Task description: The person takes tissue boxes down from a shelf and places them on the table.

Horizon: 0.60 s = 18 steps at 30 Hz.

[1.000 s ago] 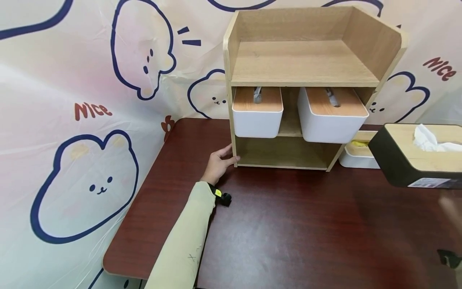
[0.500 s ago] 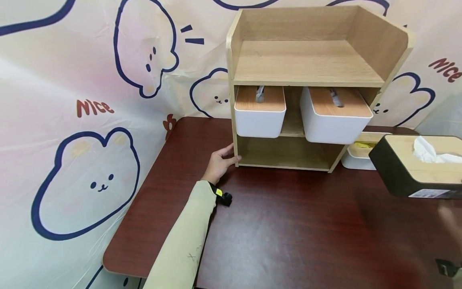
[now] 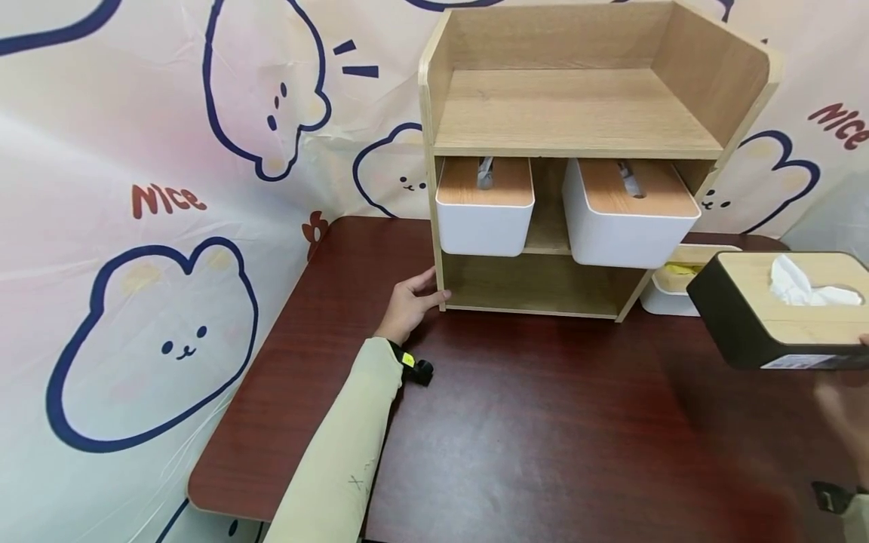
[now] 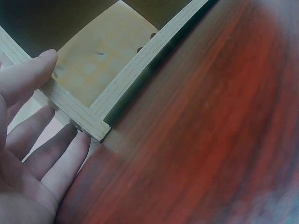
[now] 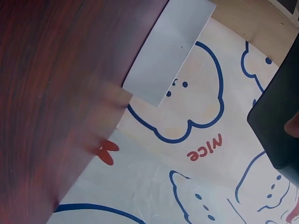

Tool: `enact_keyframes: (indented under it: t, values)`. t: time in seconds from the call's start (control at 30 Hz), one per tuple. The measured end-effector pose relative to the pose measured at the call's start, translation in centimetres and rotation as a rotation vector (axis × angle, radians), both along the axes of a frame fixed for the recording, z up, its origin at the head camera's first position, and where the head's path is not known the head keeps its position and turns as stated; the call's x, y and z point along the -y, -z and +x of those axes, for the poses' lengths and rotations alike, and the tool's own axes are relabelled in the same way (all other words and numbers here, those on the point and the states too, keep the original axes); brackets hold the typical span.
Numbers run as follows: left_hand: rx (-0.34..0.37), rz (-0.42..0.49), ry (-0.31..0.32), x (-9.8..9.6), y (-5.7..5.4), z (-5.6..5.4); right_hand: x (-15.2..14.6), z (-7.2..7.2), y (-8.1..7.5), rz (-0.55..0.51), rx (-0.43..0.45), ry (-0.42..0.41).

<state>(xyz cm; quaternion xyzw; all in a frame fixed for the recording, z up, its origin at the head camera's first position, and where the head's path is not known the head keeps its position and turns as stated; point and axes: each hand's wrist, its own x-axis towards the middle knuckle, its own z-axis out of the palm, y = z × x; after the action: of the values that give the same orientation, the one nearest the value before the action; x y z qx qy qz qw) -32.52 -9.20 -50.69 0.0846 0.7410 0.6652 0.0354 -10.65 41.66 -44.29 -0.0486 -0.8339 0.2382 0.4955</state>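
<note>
In the head view a wooden desktop shelf stands at the back of the table. My left hand holds the lower front corner of its left side panel. The left wrist view shows the thumb inside this panel and the other fingers outside it. At the right edge, my right hand holds up a black tissue box with a wooden top and a white tissue poking out. Most of that hand is hidden or cut off; a fingertip lies against the box's dark side in the right wrist view.
Two white tissue boxes with wooden lids, one left and one right, stand on the middle shelf, jutting forward. A low white box with something yellow sits right of the shelf. The dark red table meets a cartoon-printed wall covering.
The black tissue box has dropped a little and drifted slightly left, and more of my right hand shows. My left hand stays on the shelf panel. The head view has shifted slightly.
</note>
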Motion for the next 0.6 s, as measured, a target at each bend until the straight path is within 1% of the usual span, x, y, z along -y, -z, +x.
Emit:
enact_keyframes:
  t: [0.1, 0.23, 0.33, 0.4, 0.43, 0.53, 0.6]
  values:
    - [0.024, -0.003, 0.004, 0.07, -0.07, -0.17, 0.05, -0.31, -0.23, 0.042, -0.011, -0.04]
    - [0.025, -0.011, 0.005, 0.13, 0.01, -0.33, 0.17, -0.37, -0.52, 0.112, 0.013, -0.081]
    - [0.026, -0.018, -0.001, 0.2, -0.05, -0.34, 0.14, -0.48, -0.32, 0.131, 0.012, -0.096]
    - [0.025, -0.021, -0.006, 0.22, -0.16, -0.28, 0.03, -0.57, -0.1, 0.14, 0.011, -0.098]
    - [0.022, -0.021, -0.009, 0.23, -0.19, -0.26, -0.01, -0.68, 0.04, 0.146, -0.008, -0.093]
    - [-0.004, -0.021, -0.013, 0.18, -0.15, -0.22, -0.15, -0.87, 0.24, 0.182, -0.037, -0.081]
    - [-0.016, -0.016, -0.011, 0.14, -0.12, -0.16, -0.15, -0.89, 0.21, 0.207, -0.035, -0.065]
